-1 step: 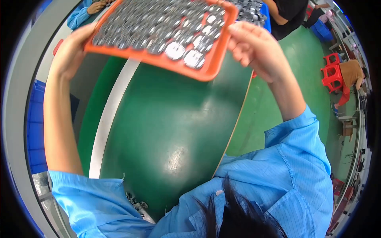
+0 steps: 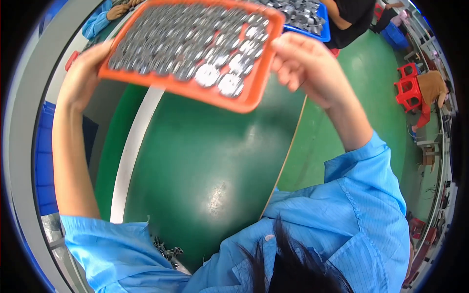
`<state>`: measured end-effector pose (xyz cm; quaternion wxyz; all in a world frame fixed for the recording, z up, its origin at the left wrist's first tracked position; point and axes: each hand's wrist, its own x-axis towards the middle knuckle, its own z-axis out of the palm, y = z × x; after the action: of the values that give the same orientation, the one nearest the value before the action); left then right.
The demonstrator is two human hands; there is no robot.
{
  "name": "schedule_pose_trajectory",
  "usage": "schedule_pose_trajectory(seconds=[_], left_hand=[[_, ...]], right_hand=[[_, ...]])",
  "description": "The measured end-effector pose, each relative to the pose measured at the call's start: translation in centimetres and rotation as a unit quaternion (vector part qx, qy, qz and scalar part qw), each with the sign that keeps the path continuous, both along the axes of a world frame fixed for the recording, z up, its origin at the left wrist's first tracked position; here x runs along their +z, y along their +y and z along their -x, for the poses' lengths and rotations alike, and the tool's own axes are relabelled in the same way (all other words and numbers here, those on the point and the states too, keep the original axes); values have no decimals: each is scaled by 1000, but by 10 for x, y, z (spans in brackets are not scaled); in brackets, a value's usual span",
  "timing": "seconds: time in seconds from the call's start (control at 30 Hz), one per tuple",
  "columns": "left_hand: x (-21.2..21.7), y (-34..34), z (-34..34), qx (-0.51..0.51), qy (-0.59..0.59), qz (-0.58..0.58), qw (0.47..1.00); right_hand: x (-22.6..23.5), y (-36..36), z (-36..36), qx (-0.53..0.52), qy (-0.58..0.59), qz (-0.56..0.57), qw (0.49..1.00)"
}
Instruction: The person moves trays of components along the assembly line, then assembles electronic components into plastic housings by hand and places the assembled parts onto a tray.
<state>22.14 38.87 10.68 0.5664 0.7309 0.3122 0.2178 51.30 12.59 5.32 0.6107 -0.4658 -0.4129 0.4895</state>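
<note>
Both my arms reach forward with an orange tray (image 2: 171, 87) held up above the green table. Rows of small round metal parts (image 2: 166, 41), dark grey and shiny, fill most of it; they are blurred. At the near right corner the parts lie sparser and orange tray bottom shows between them. My left hand (image 2: 88, 71) grips the tray's left edge, its fingertips hidden by the tray. The right edge is pinched by my right hand (image 2: 303, 66), thumb and forefinger on the rim and the other fingers curled.
Behind the tray stands a blue bin (image 2: 322, 30) of grey metal pieces, beside a person in black (image 2: 359, 22). Another person's hands (image 2: 117, 10) are at the far left. Small metal parts (image 2: 168, 251) lie by my left sleeve. Red stools (image 2: 408, 90) stand at right.
The tray, held in both hands, has shifted slightly left and nearer to me. More of the blue bin behind it shows now.
</note>
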Motion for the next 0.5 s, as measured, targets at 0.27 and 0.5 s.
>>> schedule_pose_trajectory(seconds=[0.27,0.5], left_hand=[[-52,-90,123,102,64,152,981],[-101,-120,134,154,68,167,972]], right_hand=[[-54,-47,81,124,84,144,978],[-73,-44,85,154,-13,231,961]])
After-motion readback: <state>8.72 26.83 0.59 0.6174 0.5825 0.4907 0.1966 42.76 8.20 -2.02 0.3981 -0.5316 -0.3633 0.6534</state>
